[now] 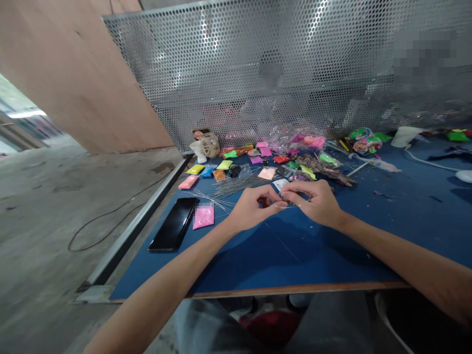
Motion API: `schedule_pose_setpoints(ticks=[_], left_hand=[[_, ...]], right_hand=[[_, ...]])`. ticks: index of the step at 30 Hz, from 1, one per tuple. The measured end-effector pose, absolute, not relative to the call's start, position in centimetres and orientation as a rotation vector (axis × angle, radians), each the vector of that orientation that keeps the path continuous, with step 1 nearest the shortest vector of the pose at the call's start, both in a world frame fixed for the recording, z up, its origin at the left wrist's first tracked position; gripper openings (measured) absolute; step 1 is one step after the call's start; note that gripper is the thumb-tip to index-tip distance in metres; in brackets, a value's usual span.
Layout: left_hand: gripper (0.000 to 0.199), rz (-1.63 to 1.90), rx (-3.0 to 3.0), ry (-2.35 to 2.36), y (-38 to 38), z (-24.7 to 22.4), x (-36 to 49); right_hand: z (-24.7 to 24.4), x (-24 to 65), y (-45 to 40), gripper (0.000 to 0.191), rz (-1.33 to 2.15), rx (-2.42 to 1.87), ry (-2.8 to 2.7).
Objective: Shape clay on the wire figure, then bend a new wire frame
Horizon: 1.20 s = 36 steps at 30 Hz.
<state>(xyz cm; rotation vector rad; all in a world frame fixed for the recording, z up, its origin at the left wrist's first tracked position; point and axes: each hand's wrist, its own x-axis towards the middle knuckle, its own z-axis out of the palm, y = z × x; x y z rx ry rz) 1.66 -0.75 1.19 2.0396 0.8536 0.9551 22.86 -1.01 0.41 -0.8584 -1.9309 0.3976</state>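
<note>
Above the blue table, my left hand and my right hand meet with their fingertips close together. Both hands pinch a thin, shiny wire, which shows faintly between them. Its full shape is too fine to make out. A single thin wire lies on the table below the hands. To the left of my left hand are a pink packet and a bundle of thin metal wires.
A black phone lies at the table's left. Behind the hands are several coloured packets, a yellow one among them, crumpled clear plastic and a brown twig-like piece. A perforated metal panel stands along the back.
</note>
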Motion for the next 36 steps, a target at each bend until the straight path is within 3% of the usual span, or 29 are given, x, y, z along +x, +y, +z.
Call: schedule_pose_setpoints(ticks=[9, 20, 29, 36], left_hand=[[0.011, 0.940, 2.466, 0.937, -0.6, 1.1, 0.8], [0.022, 0.837, 2.852, 0.781, 1.2, 1.2, -1.1], [0.026, 0.863, 2.895, 0.849, 2.0, 0.4, -1.3], [0.028, 0.830, 2.893, 0.841, 2.1, -0.1, -1.0]], right_hand=[[0.7, 23.0, -1.0, 0.015, 0.628, -0.813, -1.935], [0.7, 23.0, -1.1, 0.016, 1.125, -0.694, -1.927], [-0.4, 23.5, 0.5, 0.017, 0.881, -0.731, -1.943], [-1.0, 23.0, 0.4, 0.020, 1.035, -0.707, -1.846]])
